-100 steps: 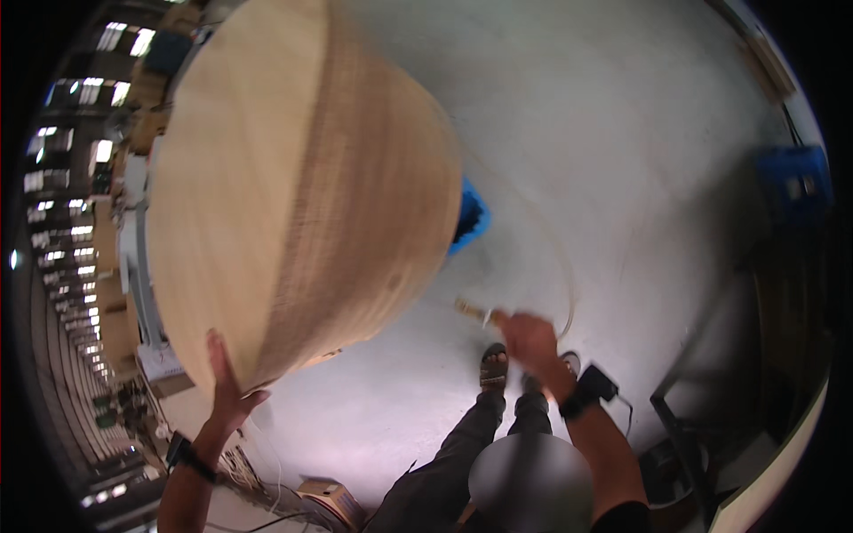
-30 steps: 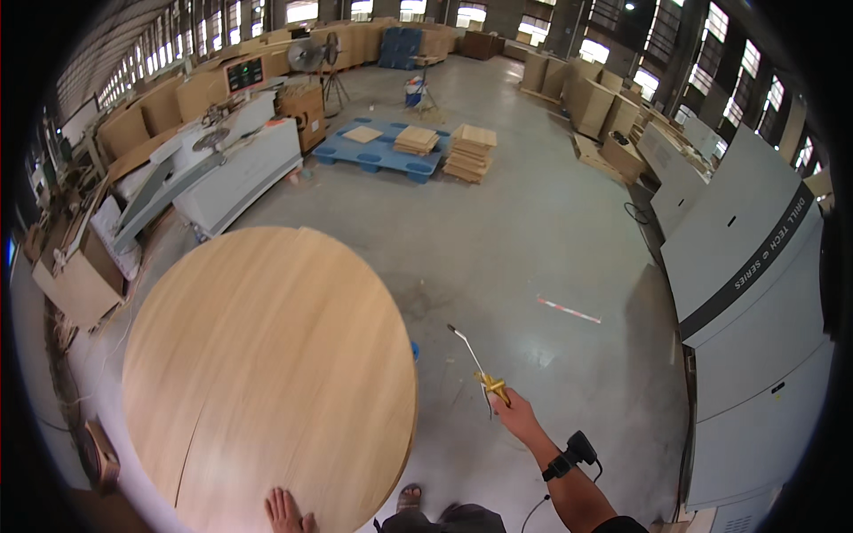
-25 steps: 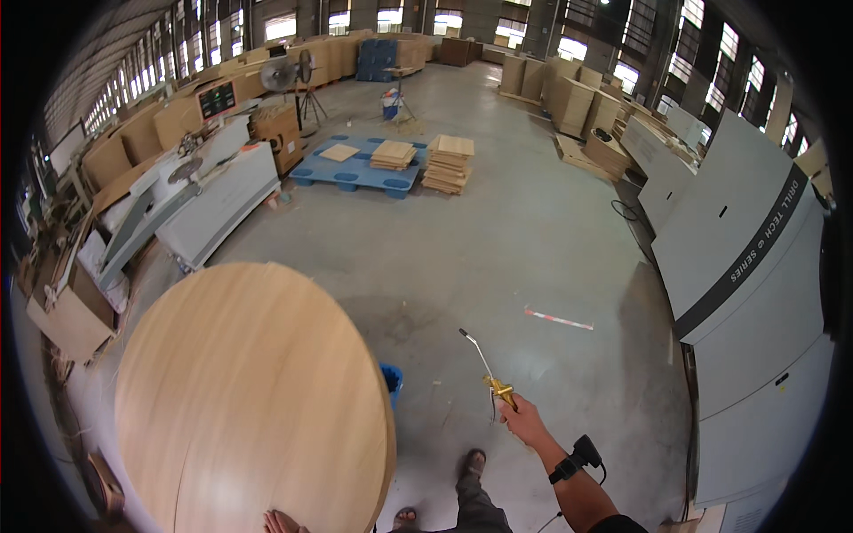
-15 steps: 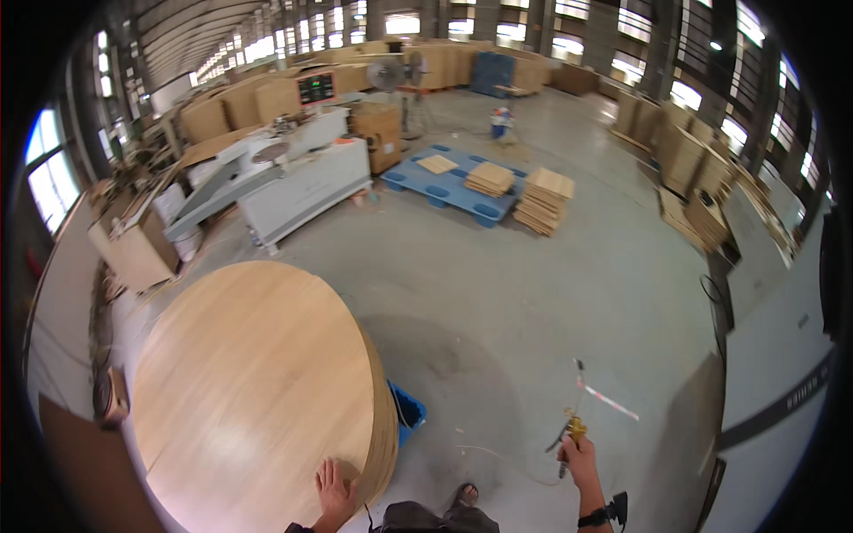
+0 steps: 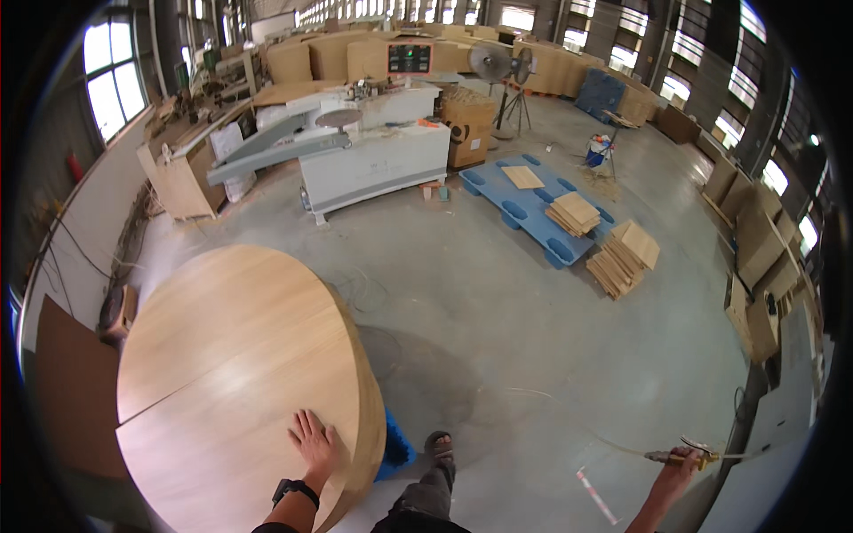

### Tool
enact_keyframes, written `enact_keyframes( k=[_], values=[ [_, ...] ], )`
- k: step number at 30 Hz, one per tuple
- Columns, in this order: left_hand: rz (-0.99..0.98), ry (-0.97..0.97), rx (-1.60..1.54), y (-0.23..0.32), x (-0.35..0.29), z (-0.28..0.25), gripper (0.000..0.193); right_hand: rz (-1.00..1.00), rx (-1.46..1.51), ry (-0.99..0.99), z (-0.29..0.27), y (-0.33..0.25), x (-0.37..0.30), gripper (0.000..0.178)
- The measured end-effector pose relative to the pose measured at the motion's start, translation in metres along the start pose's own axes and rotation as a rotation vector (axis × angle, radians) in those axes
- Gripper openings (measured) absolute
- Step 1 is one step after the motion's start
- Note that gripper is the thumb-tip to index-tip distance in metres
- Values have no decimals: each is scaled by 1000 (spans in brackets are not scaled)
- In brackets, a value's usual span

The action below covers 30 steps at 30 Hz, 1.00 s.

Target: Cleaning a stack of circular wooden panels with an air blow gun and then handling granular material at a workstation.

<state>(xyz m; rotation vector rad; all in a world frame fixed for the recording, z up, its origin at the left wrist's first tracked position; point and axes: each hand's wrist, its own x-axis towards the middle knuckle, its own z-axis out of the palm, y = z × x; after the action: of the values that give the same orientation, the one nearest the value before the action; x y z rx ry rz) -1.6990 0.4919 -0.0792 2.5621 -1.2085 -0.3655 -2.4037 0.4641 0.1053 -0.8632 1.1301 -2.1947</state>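
Note:
My left hand (image 5: 315, 441) lies flat on a round light-wood tabletop (image 5: 240, 338), fingers spread, near its right edge. The tabletop is the top of a thick stack, and a dark seam runs in from its left rim. Out to the right, my right hand (image 5: 680, 471) is closed round a yellow air blow gun (image 5: 697, 457) with a silver lever, held above the floor. A thin pale hose (image 5: 613, 441) trails from near the gun toward the left. Some of the right fingers are hidden behind the gun.
A blue plastic pallet (image 5: 491, 182) carries wooden panels, with a panel stack (image 5: 622, 258) beside it. Beyond stands a grey machine (image 5: 382, 169). Leaning boards (image 5: 755, 231) line the right. A blue base (image 5: 397, 449) shows under the tabletop stack; a red-and-white strip (image 5: 597, 496) is at lower right.
The view has turned left. My left hand has slid farther in over the tabletop. My right hand has swung out to the right with the blow gun, and a foot has stepped forward.

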Motion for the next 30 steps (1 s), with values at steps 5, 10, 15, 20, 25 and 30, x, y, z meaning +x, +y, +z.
enact_keyframes(
  k=[5, 10, 15, 20, 25, 30],
  values=[
    [22, 59, -37, 87, 114, 16, 79, -124, -59, 1, 43, 20, 146, 18],
    [-125, 22, -46, 123, 205, 20, 84, -48, 32, -86, 159, 89, 246, 19],
    [-164, 70, -25, 152, 292, 12, 91, 30, 10, -131, 251, 215, 319, 16],
    [-352, 140, -16, 150, 358, 2, 94, 171, -459, -173, 401, 366, 361, 16],
    [-447, 79, -44, 144, 378, 8, 95, 68, -1091, -669, 622, 545, 348, 34],
    [-448, 103, -230, 187, 429, -8, 98, 798, -209, -1113, 956, 537, 205, 22]
  ],
)
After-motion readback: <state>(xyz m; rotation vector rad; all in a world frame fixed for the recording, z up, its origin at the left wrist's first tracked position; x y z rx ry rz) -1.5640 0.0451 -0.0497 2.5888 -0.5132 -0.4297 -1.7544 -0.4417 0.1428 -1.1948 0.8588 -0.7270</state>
